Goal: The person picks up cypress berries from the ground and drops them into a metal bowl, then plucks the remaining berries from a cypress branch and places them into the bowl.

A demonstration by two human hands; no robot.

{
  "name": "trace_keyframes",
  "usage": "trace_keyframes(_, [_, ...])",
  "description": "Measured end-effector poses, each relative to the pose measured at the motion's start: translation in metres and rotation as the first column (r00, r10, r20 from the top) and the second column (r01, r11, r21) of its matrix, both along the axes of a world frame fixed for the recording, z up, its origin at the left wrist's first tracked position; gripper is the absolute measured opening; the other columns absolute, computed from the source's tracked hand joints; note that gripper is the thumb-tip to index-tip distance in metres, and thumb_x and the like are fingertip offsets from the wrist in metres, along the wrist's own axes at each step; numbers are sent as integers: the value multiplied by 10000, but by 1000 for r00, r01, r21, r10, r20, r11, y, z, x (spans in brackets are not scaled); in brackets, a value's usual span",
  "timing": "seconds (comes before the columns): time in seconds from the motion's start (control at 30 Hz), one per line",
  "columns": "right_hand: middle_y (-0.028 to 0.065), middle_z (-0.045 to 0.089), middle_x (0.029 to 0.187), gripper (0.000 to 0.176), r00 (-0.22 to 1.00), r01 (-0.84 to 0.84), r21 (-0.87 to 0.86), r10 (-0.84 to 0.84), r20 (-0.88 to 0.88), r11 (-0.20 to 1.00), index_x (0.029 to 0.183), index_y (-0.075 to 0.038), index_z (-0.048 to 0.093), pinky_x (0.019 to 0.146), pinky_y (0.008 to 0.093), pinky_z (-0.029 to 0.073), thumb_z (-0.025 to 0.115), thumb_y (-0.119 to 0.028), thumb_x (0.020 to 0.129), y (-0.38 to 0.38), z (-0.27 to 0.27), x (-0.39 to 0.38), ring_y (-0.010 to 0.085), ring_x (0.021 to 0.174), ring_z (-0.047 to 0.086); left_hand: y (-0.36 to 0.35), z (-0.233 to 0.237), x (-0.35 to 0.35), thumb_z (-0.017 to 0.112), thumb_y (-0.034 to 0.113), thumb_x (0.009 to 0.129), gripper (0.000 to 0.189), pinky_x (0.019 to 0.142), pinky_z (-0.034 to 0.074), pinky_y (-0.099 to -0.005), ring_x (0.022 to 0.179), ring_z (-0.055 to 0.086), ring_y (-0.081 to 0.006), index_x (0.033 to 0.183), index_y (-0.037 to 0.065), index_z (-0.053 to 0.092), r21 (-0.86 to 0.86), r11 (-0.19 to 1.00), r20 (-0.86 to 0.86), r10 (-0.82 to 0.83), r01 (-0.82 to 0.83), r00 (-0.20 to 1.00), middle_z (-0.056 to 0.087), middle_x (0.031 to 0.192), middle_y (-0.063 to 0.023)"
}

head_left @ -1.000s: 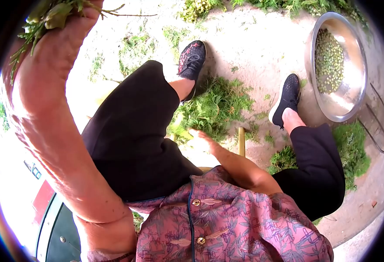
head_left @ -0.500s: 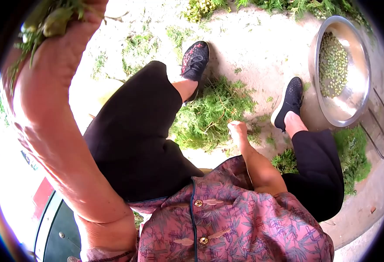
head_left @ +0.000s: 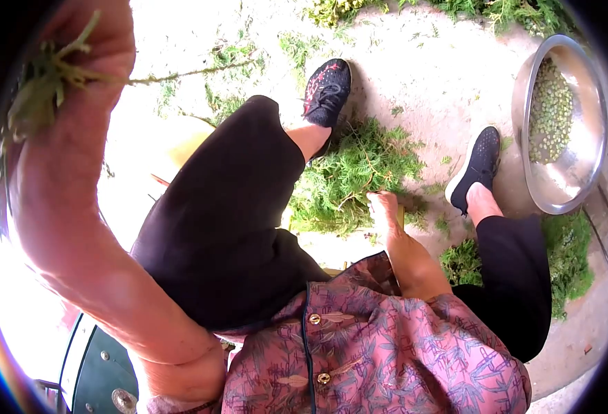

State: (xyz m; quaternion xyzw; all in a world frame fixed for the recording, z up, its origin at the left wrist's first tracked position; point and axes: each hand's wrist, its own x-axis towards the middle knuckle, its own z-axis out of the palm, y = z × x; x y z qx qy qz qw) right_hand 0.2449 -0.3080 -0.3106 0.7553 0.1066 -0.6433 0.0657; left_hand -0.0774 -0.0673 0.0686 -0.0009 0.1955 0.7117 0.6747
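My left hand [head_left: 103, 31] is raised close to the camera at the upper left, its fingers mostly out of frame. A green sprig with a pale bud-like cone [head_left: 31, 107] hangs by its wrist, apparently held by that hand. My right hand [head_left: 384, 207] is low between my knees, fingers curled closed at the near edge of a pile of feathery green cuttings [head_left: 359, 169]. A narrow yellow edge [head_left: 400, 215] shows beside it. What the fingers hold, if anything, is hidden.
A steel basin [head_left: 597, 138] with many small green cones [head_left: 551, 114] stands at the right. More cuttings [head_left: 570, 265] lie below it and along the top [head_left: 518, 14]. My dark shoes [head_left: 328, 90] flank the central pile. A green round-edged object [head_left: 103, 372] is at lower left.
The view has shifted, so ground things sit slightly further right. My left hand and its sprig have moved lower in view, a thin stem now pointing right. My right hand stays by the pile.
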Motion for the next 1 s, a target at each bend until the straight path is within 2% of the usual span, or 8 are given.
trace_keyframes(0.13, [48, 509, 537, 183, 870, -214, -69, 159, -466, 974, 662, -66, 517, 351, 266, 319, 607, -153, 794, 57, 48, 18, 130, 392, 447, -3, 1, 2, 434, 137, 910, 317, 557, 573, -270, 754, 592, -255, 1045, -149, 409, 34, 999, 14, 16, -17, 1000, 499, 943, -206])
trace_keyframes(0.43, [59, 538, 626, 89, 776, -248, -72, 154, -612, 966, 718, -41, 552, 344, 242, 357, 554, -109, 774, 101, 77, 0, 104, 444, 487, -2, 13, 18, 432, 134, 910, 319, 558, 575, -272, 745, 594, -260, 1045, -154, 403, 138, 988, 44, 66, -72, 997, 495, 939, -210])
trace_keyframes(0.53, [66, 552, 640, 106, 717, -429, -47, 309, -625, 902, 778, -26, 583, 361, 238, 385, 548, -125, 785, 100, 95, -8, 112, 483, 512, -2, 10, 14, 441, 133, 907, 330, 568, 580, -279, 745, 594, -266, 1061, -154, 387, 171, 984, 62, 36, -47, 997, 488, 943, -215])
trace_keyframes(0.67, [33, 584, 652, 180, 403, -791, 176, 715, -572, 586, 876, -55, 638, 387, 207, 403, 585, -213, 808, 60, 101, -21, 86, 504, 526, -3, 1, -9, 449, 157, 905, 347, 564, 574, -287, 741, 591, -272, 1090, -129, 382, 229, 973, 65, -20, 5, 998, 488, 953, -215])
trace_keyframes(0.73, [31, 596, 663, 198, 518, -326, 142, 302, -800, 935, 852, -77, 639, 395, 206, 399, 587, -265, 814, 36, 101, -4, 80, 509, 532, -12, 2, -11, 446, 178, 907, 350, 549, 562, -288, 735, 587, -272, 1103, -106, 388, 194, 981, 75, -20, 5, 997, 492, 961, -211])
trace_keyframes(0.77, [33, 601, 668, 224, 632, -135, 28, 108, -767, 990, 848, -79, 641, 404, 204, 398, 589, -294, 809, 11, 88, 2, 86, 514, 541, -15, 1, -12, 444, 188, 907, 352, 541, 556, -288, 732, 585, -271, 1110, -95, 391, 177, 984, 78, -23, 8, 997, 494, 965, -209])
trace_keyframes(0.8, [13, 615, 762, 239, 552, -306, 234, 372, -746, 923, 937, -88, 625, 423, 202, 386, 570, -299, 839, 2, 76, 0, 78, 562, 526, -18, 1, -14, 443, 198, 908, 353, 534, 550, -289, 729, 583, -271, 1117, -83, 394, 160, 987, 87, -23, 9, 996, 496, 969, -207])
trace_keyframes(1.0, [94, 589, 1020, 247, 750, -640, 67, 642, -163, 765, 964, -40, 543, 728, 315, 475, 562, -247, 831, -87, -17, -8, 174, 918, 568, -25, 1, -25, 433, 258, 912, 368, 489, 515, -291, 712, 569, -268, 1157, -15, 411, 82, 996, 137, -49, 38, 989, 509, 992, -195])
